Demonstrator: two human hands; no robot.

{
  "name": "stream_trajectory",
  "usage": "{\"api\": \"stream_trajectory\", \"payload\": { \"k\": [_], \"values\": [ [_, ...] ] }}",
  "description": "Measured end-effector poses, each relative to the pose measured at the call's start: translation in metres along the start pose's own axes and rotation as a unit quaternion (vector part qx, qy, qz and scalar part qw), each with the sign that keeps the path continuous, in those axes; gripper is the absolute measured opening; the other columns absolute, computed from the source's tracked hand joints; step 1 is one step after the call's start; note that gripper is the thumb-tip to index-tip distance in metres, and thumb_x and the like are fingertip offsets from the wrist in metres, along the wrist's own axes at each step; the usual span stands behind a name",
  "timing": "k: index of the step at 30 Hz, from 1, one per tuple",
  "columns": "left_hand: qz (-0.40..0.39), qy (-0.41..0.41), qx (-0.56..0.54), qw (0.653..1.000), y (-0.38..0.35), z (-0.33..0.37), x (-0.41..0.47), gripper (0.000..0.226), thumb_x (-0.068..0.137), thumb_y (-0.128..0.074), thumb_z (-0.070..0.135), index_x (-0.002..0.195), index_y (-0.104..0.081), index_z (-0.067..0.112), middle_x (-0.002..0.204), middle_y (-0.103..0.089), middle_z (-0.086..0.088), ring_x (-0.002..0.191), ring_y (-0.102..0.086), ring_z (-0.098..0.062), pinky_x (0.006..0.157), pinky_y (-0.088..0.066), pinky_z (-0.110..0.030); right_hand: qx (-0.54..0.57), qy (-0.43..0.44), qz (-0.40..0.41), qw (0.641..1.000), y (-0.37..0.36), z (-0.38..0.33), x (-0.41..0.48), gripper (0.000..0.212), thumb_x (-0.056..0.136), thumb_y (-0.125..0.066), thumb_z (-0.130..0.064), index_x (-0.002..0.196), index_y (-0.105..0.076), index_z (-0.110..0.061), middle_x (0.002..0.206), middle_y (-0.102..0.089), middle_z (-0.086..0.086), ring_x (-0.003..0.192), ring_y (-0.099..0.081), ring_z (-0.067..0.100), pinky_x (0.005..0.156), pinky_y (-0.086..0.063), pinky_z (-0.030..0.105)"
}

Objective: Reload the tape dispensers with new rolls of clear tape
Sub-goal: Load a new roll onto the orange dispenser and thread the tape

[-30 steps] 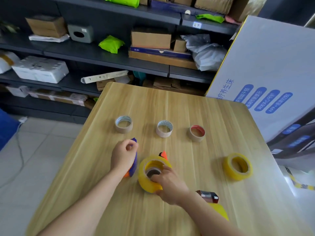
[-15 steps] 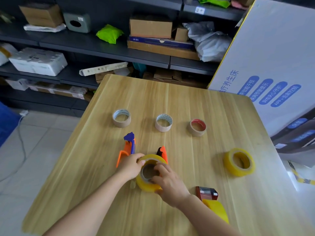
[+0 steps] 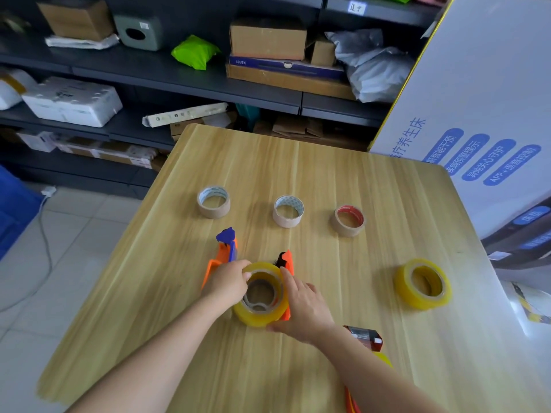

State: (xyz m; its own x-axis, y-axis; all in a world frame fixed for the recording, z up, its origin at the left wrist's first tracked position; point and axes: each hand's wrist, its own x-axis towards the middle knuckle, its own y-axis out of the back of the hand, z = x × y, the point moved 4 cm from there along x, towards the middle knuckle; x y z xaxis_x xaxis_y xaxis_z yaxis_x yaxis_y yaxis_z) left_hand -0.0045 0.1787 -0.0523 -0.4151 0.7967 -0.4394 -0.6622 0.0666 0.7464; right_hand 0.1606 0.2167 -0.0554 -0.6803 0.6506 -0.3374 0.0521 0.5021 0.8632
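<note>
Released from the left hand [image 3: 228, 283], the blue-tipped dispenser [image 3: 226, 248] lies on the wooden table [image 3: 298, 162]; that hand now pinches the left rim of the clear tape roll [image 3: 256, 318] while the right hand [image 3: 304, 308] curls round its right side, seating it on the orange dispenser [image 3: 287, 259] beneath, likely nearly home. A spare roll [image 3: 417, 302] waits well right, three empty cores [image 3: 286, 222] behind; a red dispenser [image 3: 365, 336] crowds the right forearm
</note>
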Motion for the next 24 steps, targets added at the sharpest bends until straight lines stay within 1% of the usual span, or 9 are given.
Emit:
{"api": "stream_trajectory", "payload": {
  "k": [4,6,8,10,13,16,19,21,24],
  "values": [
    [0.0,0.002,0.05,0.999,0.004,0.005,0.001,0.033,0.102,-0.041,0.026,0.133,-0.05,0.025,0.12,-0.063,-0.003,0.101,-0.061,-0.022,0.077,-0.053,-0.035,-0.026,0.001,0.002,1.0,0.003,-0.001,0.005,0.124,0.061,-0.075,-0.069,0.153,-0.008,-0.021,0.148,-0.041,-0.003,0.133,-0.042,0.02,0.11,-0.03,0.036],
    [0.009,0.001,0.063,0.998,0.004,0.006,0.0,0.032,0.102,-0.041,0.025,0.132,-0.051,0.025,0.119,-0.064,-0.004,0.1,-0.062,-0.023,0.079,-0.055,-0.036,-0.027,0.0,0.004,1.0,0.003,-0.002,0.007,0.123,0.062,-0.077,-0.066,0.153,-0.008,-0.021,0.148,-0.041,-0.003,0.132,-0.043,0.021,0.109,-0.031,0.036],
    [0.011,-0.001,0.072,0.997,0.006,0.009,0.005,0.034,0.102,-0.041,0.024,0.135,-0.05,0.025,0.124,-0.062,-0.004,0.106,-0.061,-0.024,0.079,-0.052,-0.034,-0.028,-0.013,-0.001,1.0,0.002,-0.002,0.012,0.121,0.062,-0.08,-0.061,0.152,-0.01,-0.02,0.145,-0.044,-0.001,0.128,-0.047,0.023,0.105,-0.035,0.037],
    [-0.007,-0.004,0.098,0.995,0.006,0.012,0.011,0.035,0.101,-0.043,0.025,0.135,-0.051,0.021,0.127,-0.061,-0.006,0.11,-0.059,-0.025,0.079,-0.047,-0.032,-0.042,-0.031,-0.027,0.998,0.0,0.0,0.018,0.116,0.063,-0.083,-0.054,0.149,-0.015,-0.017,0.137,-0.05,0.002,0.121,-0.054,0.025,0.1,-0.039,0.037],
    [-0.049,-0.003,0.133,0.99,-0.005,0.011,0.015,0.031,0.099,-0.048,0.027,0.125,-0.059,0.014,0.117,-0.065,-0.008,0.104,-0.062,-0.026,0.08,-0.05,-0.033,-0.101,-0.037,-0.069,0.992,-0.006,0.003,0.021,0.104,0.064,-0.084,-0.05,0.142,-0.024,-0.016,0.13,-0.055,0.003,0.122,-0.054,0.025,0.099,-0.037,0.036],
    [-0.058,0.012,0.126,0.99,-0.018,0.002,0.017,0.036,0.099,-0.049,0.029,0.131,-0.056,0.016,0.124,-0.063,-0.007,0.11,-0.061,-0.026,0.087,-0.051,-0.036,-0.118,-0.04,-0.07,0.99,-0.014,0.004,0.022,0.102,0.064,-0.081,-0.056,0.141,-0.028,-0.016,0.137,-0.05,0.003,0.129,-0.046,0.024,0.105,-0.034,0.037],
    [-0.078,0.021,0.117,0.99,-0.023,-0.006,0.024,0.035,0.098,-0.05,0.035,0.129,-0.059,0.022,0.119,-0.066,-0.004,0.106,-0.062,-0.024,0.085,-0.051,-0.034,-0.107,-0.036,-0.052,0.992,-0.017,0.003,0.024,0.102,0.064,-0.074,-0.067,0.141,-0.032,-0.015,0.136,-0.049,0.003,0.129,-0.044,0.024,0.107,-0.032,0.037],
    [-0.097,0.023,0.119,0.988,-0.025,-0.008,0.028,0.033,0.099,-0.046,0.035,0.123,-0.062,0.018,0.114,-0.067,-0.006,0.103,-0.062,-0.024,0.085,-0.05,-0.033,-0.111,-0.029,-0.038,0.993,-0.019,0.003,0.027,0.1,0.067,-0.073,-0.066,0.141,-0.033,-0.013,0.133,-0.052,0.003,0.126,-0.047,0.024,0.105,-0.033,0.036],
    [-0.108,0.023,0.127,0.986,-0.029,-0.005,0.029,0.035,0.103,-0.038,0.027,0.125,-0.058,0.008,0.122,-0.062,-0.012,0.111,-0.059,-0.028,0.086,-0.045,-0.032,-0.12,-0.015,-0.03,0.992,-0.02,0.001,0.028,0.105,0.069,-0.072,-0.066,0.146,-0.027,-0.011,0.133,-0.053,0.004,0.124,-0.048,0.024,0.103,-0.035,0.035]
  ]
}}
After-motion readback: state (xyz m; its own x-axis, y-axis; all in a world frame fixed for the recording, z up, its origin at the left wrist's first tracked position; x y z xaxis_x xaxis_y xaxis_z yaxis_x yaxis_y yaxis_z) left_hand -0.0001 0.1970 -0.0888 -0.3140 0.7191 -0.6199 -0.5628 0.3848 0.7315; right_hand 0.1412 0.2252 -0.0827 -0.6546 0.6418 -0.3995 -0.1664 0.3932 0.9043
